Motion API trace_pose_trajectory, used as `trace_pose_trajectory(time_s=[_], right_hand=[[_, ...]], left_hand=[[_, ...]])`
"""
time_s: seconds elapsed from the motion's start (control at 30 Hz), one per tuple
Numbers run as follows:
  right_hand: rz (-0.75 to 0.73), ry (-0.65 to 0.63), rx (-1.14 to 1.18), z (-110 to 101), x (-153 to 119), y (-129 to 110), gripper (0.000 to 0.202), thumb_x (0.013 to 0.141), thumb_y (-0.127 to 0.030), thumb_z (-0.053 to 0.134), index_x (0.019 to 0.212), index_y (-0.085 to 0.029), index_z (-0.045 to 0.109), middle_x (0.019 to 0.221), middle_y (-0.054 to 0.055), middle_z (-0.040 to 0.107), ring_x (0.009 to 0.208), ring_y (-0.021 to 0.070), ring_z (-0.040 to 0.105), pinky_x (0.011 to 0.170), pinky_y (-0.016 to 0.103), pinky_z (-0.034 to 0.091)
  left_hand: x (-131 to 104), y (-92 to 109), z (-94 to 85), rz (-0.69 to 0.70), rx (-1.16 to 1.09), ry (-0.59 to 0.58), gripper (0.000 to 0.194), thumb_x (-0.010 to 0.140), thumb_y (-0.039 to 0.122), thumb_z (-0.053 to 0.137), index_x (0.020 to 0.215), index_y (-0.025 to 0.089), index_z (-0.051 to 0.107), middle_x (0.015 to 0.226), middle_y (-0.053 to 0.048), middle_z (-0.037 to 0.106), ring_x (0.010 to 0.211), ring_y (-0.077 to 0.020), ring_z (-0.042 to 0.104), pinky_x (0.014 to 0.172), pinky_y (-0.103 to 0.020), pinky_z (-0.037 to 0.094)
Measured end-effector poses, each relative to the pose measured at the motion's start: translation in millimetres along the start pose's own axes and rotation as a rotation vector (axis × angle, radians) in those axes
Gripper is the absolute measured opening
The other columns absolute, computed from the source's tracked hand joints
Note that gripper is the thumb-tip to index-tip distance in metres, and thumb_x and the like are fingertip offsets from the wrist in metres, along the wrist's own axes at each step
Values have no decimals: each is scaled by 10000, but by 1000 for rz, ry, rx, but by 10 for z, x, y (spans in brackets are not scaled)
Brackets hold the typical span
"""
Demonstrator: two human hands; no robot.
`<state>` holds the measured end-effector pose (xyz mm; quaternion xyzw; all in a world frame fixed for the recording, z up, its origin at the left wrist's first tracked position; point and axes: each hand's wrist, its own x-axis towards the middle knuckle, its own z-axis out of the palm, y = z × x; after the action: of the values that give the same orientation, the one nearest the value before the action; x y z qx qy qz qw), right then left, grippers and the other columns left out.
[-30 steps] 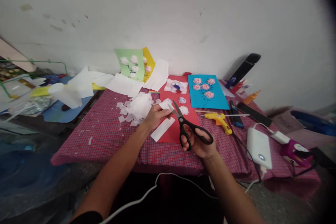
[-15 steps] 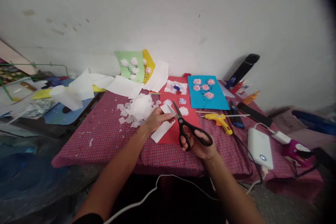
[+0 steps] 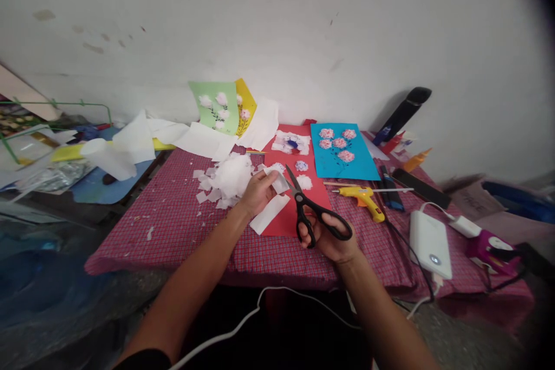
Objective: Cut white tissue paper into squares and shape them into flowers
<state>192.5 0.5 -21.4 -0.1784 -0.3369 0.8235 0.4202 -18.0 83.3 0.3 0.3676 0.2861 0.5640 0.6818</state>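
**One pair of scissors and one paper piece held above a red sheet**

The paper piece is pinched in the fingers of the left hand. The scissors are grasped by the right hand, with its fingers curled through the handles. The two dark blades are parted and pointed away from the body, with black looped handles behind them. The paper piece is white, small and slightly bent, held close beside the blades; whether it is touched by them cannot be told.

Beneath, one white strip is laid partly across the red sheet. Three small paper flowers and one stained paper can be counted on that sheet. To the left, many white scraps are heaped, too many to be counted.

To the right, one yellow glue gun is seen on the worktop, which is covered in red checked cloth. Five pink-and-white flowers are carried on one blue sheet, four on one green sheet. One white power bank is set near the right edge.
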Motion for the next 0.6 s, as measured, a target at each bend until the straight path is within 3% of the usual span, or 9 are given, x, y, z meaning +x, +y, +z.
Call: trace_pose_trajectory(time_s=[0.3, 0.6], right_hand=[[10, -6, -9, -7, -10, -4, 392, 896, -430, 612, 1185, -165, 626, 879, 83, 743, 689, 179, 689, 667, 329, 603], [12, 0, 19, -6, -1, -8, 381, 891, -416, 627, 1179, -165, 635, 884, 91, 750, 697, 183, 693, 669, 333, 605]], left_hand=[[-13, 6, -31, 11, -24, 16, 332, 706, 299, 863, 964, 166, 703, 859, -33, 725, 731, -146, 659, 699, -303, 522], [-1, -12, -78, 6, 15, -51, 456, 690, 247, 859, 1098, 185, 666, 900, -23, 727, 674, -136, 645, 584, -260, 487]])
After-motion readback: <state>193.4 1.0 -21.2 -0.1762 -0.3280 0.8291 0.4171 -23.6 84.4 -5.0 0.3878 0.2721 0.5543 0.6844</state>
